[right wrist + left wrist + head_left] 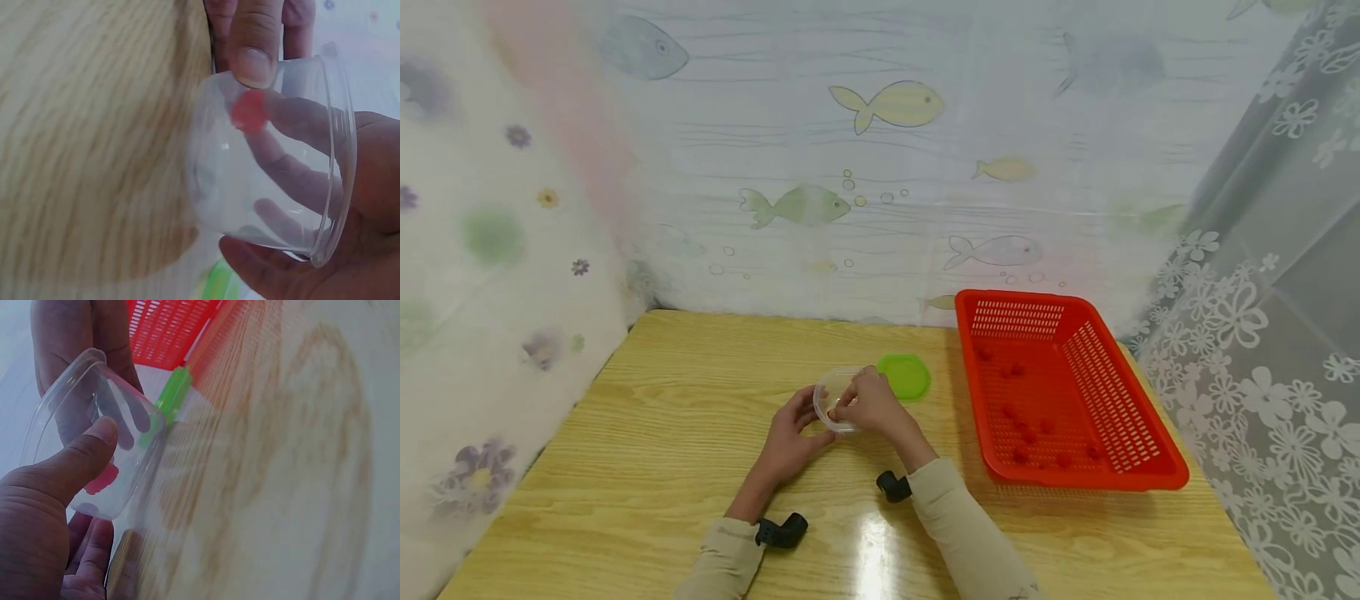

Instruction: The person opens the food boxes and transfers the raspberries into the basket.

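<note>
A clear plastic container point(838, 380) is held at its side by my left hand point(787, 443), thumb near me and fingers beyond it. In the left wrist view the left thumb point(81, 453) lies against the wall. My right hand point(880, 408) reaches inside through the rim, its fingers pinching a small red lump point(250, 111), seen through the clear plastic. Its exact kind is unclear. Just behind the right hand lies a green lid point(906, 377) on the table. Whether the container's base touches the table I cannot tell.
On the right stands a red perforated plastic basket point(976, 400), with several small red lumps point(1028, 435) scattered on its floor. The wood-grain table point(647, 450) ends at a fish-print curtain point(775, 275) behind and a floral cloth point(1262, 392) to the right.
</note>
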Demonstrator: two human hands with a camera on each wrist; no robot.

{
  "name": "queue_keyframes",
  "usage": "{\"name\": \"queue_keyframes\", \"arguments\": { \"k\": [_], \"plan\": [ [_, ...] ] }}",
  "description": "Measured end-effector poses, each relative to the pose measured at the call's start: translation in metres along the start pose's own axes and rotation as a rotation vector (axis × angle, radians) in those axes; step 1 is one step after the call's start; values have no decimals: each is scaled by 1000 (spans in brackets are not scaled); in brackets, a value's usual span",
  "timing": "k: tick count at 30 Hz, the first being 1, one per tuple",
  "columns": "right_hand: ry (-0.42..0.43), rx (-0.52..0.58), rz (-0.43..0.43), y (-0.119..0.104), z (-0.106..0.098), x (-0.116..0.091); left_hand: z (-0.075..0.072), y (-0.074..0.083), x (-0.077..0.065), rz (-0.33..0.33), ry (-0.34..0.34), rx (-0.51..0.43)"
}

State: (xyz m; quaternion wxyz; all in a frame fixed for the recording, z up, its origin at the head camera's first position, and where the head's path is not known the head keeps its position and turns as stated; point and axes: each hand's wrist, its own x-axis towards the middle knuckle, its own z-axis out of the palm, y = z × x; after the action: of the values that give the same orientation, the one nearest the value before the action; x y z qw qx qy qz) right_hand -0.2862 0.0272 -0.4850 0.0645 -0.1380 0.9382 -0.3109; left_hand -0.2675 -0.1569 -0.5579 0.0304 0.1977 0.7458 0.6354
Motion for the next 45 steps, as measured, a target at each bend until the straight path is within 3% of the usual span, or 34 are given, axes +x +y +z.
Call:
{"name": "queue_keyframes", "arguments": {
  "k": [11, 21, 35, 45],
  "plan": [
    [92, 181, -43, 6, 3, -2, -1, 1, 1, 35, 1, -19],
    [136, 293, -15, 12, -6, -9, 0, -1, 2, 35, 1, -16],
    [187, 364, -13, 2, -41, -35, 1, 1, 2, 6, 7, -33],
    [245, 425, -33, -8, -76, -64, 1, -1, 2, 46, 21, -34]
  ]
}}
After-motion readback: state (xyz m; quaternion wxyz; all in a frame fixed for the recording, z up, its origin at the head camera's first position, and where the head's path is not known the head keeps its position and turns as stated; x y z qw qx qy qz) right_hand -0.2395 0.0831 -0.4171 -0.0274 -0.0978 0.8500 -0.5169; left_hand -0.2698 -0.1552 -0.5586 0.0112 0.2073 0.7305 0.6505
